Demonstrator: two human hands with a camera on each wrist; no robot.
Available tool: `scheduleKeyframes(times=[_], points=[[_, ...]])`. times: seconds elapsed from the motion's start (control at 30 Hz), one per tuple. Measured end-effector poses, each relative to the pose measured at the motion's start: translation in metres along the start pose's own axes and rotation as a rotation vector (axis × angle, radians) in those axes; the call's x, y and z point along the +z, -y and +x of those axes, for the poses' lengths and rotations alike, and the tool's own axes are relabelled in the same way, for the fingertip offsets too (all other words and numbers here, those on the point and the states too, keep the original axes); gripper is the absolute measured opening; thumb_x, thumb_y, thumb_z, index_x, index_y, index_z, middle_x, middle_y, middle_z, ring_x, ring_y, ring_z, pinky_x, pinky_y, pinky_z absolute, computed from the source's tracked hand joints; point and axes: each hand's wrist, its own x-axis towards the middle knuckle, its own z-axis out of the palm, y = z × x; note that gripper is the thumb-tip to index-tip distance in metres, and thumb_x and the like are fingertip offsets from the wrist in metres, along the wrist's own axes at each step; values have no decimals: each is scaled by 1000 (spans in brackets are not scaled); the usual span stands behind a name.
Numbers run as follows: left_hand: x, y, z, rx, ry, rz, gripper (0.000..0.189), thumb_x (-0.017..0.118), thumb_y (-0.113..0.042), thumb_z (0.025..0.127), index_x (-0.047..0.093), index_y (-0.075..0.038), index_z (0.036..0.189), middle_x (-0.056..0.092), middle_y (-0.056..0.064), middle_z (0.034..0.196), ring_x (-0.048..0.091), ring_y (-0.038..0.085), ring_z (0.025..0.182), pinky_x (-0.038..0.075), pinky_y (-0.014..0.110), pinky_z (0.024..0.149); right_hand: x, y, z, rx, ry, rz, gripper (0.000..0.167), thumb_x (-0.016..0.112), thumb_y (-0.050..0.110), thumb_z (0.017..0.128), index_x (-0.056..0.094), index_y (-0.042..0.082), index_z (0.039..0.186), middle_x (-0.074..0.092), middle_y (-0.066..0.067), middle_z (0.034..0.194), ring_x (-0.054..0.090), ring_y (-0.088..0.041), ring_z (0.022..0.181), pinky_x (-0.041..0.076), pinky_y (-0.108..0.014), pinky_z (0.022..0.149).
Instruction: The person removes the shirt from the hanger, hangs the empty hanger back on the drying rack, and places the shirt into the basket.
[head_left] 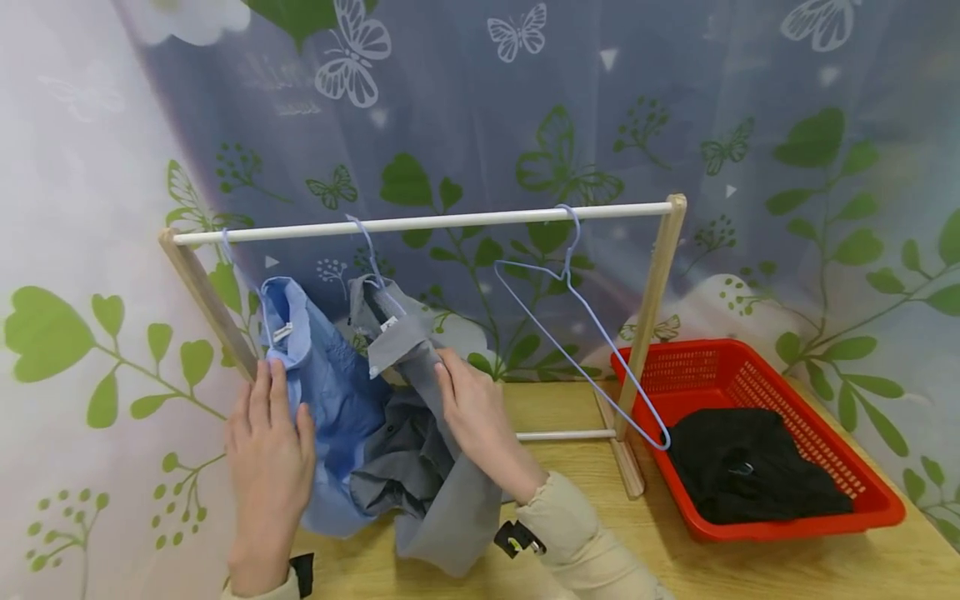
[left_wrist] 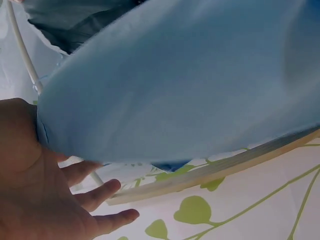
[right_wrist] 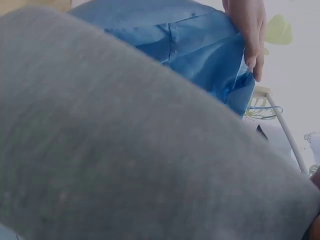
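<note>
A light blue shirt [head_left: 330, 400] hangs from the left of the rack on a hanger. My left hand [head_left: 268, 442] touches the shirt's left edge near the shoulder. Its fingers are extended, and the left wrist view shows several of them [left_wrist: 97, 195] spread beside the cloth. Just right of it a grey shirt [head_left: 450, 500] with a collar hangs on a second hanger [head_left: 367, 250]. At its shoulder edge my right hand [head_left: 480, 412] grips the cloth; some fingertips are hidden. Grey cloth [right_wrist: 125, 140] fills most of the right wrist view, leaving that hand mostly hidden.
The rack has a white top rail [head_left: 450, 221] and wooden side posts [head_left: 652, 308]. A bare blue hanger [head_left: 600, 333] hangs at its right. Beside it, a red basket [head_left: 873, 504] holds black cloth [head_left: 750, 467]. A patterned curtain [head_left: 465, 108] stands behind the wooden table [head_left: 555, 517].
</note>
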Motion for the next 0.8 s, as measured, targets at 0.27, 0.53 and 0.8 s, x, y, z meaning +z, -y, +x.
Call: scheduleKeyframes(times=[0.27, 0.53, 0.8], points=[[3, 1, -2, 5, 25, -16, 64, 56, -5, 100, 31, -3, 158, 34, 25, 159, 31, 53, 141, 27, 71, 107, -13, -9, 4, -87, -157, -48, 18, 50, 14, 107, 63, 4, 113, 55, -4, 66, 53, -18, 52, 41, -30, 48], [2, 3, -3, 6, 39, -18, 63, 56, -8, 101, 30, -4, 159, 33, 24, 159, 31, 53, 140, 28, 71, 107, -38, -25, -6, -153, -181, 29, 16, 52, 11, 107, 65, 6, 113, 51, 0, 67, 44, -13, 53, 37, -29, 51], [1, 5, -3, 9, 35, -31, 61, 52, -7, 101, 31, -5, 159, 34, 23, 160, 32, 53, 140, 28, 71, 107, -50, -55, -27, -147, -127, 56, 15, 54, 13, 106, 66, 11, 115, 50, 5, 70, 45, -10, 60, 40, -28, 58]])
